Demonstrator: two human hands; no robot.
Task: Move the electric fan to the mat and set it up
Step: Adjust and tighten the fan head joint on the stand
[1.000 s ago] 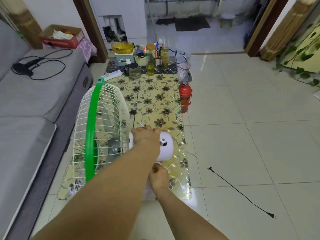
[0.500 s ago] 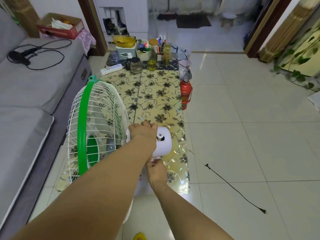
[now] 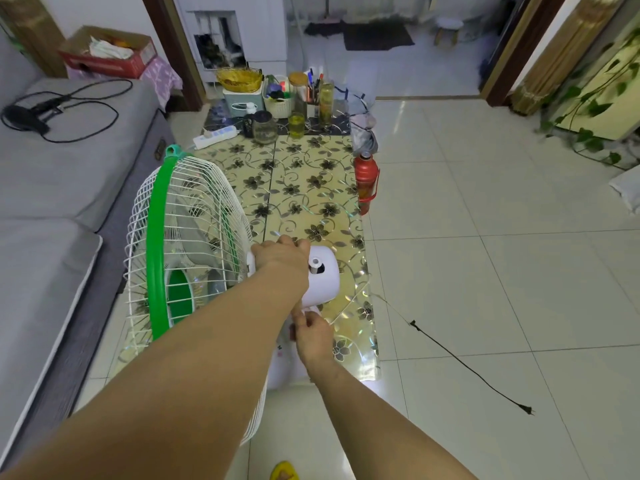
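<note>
Fingers of the left hand (image 3: 281, 257) stay clamped over the electric fan (image 3: 194, 251) motor housing, right hand (image 3: 313, 336) gripping its neck, the fan carried slightly forward since a second ago, now above the mat's (image 3: 304, 188) near edge, probably about to be set down.

Sofa (image 3: 52, 209): grey, lay well left of the hands.
Black cord (image 3: 65, 109): coiled on the sofa, far beyond the hands and left.
Red flask (image 3: 365, 183): stood upright beyond the hands, slightly right.
Power strip (image 3: 216, 136): white, lay far beyond the hands.
Cardboard box (image 3: 110, 51): sat far off, upper left.
Potted vine (image 3: 595, 109): trailed far right.
</note>
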